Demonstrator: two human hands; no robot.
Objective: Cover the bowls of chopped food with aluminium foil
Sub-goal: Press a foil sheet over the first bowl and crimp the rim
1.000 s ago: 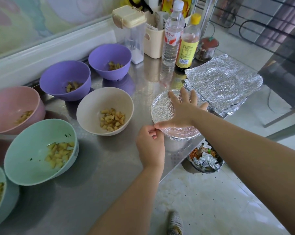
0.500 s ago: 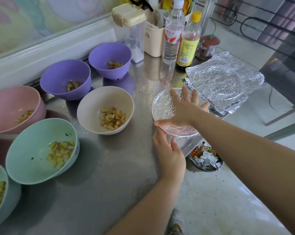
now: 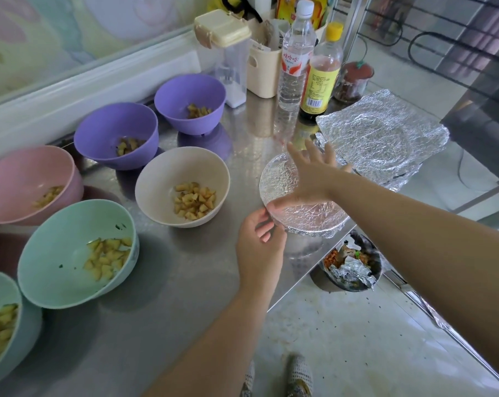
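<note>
Fingers spread flat, the right hand (image 3: pixel 314 179) steadies the foil-covered bowl (image 3: pixel 308 224) at the worktop's (image 3: pixel 170 282) right edge while the left hand (image 3: pixel 259 245) pinches its foil (image 3: pixel 279 181), likely light and tear-prone, at the near rim.

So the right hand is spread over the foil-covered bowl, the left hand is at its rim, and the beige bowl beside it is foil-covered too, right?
Not quite. The head view shows the beige bowl uncovered, its chopped food in plain sight. The rest holds: right hand spread over the foil-covered bowl, left hand at its rim.
</note>
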